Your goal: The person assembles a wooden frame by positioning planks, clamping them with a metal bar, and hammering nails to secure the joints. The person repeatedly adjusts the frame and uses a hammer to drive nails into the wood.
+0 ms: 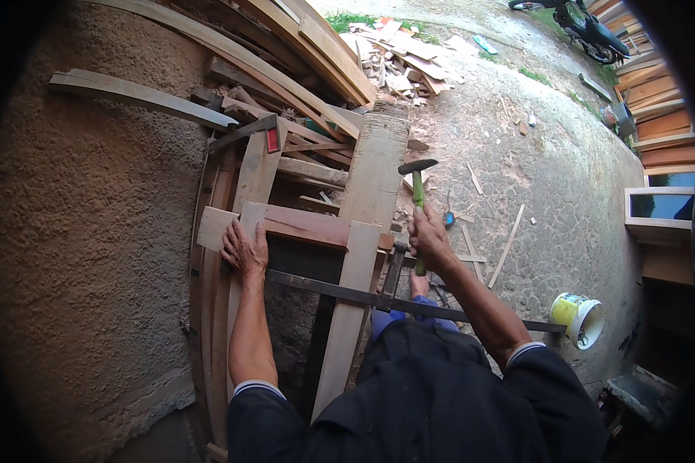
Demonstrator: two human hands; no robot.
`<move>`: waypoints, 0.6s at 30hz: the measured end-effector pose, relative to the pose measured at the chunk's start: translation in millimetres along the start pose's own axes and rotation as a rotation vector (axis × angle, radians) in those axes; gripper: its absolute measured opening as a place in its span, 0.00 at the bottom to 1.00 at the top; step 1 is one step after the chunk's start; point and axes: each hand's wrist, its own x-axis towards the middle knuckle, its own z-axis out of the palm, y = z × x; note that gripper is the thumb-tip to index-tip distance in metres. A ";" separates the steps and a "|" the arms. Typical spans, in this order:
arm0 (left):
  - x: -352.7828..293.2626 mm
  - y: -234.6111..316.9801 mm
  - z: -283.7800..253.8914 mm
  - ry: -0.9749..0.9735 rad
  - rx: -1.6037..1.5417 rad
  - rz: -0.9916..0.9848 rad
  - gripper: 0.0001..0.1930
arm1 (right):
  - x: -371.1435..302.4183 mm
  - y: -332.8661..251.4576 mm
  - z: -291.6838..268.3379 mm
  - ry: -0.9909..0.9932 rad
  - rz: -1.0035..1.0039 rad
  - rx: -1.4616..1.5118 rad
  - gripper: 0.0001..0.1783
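My right hand [429,238] is closed around the green handle of a hammer [418,167], raised with its dark metal head up, to the right of a wooden frame. My left hand [245,247] lies with fingers spread on the frame's left joint, where a crosspiece [305,224] meets a long upright. The crosspiece runs right to a second wooden upright [344,309]. Below it, a long dark metal bar clamp [324,288] lies across the frame and sticks out far to the right. My left fingertips are partly hidden at the joint's edge.
A thick plank [374,162] extends beyond the frame, near a metal square [243,133]. Scrap wood [409,58] is heaped at the back. A white and yellow bucket [588,322] lies tipped at right; a motorbike [583,31] stands far right. A rough wall [100,231] borders the left.
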 end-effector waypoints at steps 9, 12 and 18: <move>2.6 -2.5 2.2 -0.011 0.018 0.013 0.43 | -80.2 46.5 46.3 0.095 0.256 0.493 0.15; 2.7 -3.7 4.5 0.007 0.017 0.016 0.43 | -77.4 54.6 48.8 0.275 0.117 0.566 0.14; 2.8 -3.7 2.9 0.024 0.000 0.034 0.42 | -76.2 53.4 49.3 0.075 0.238 0.322 0.14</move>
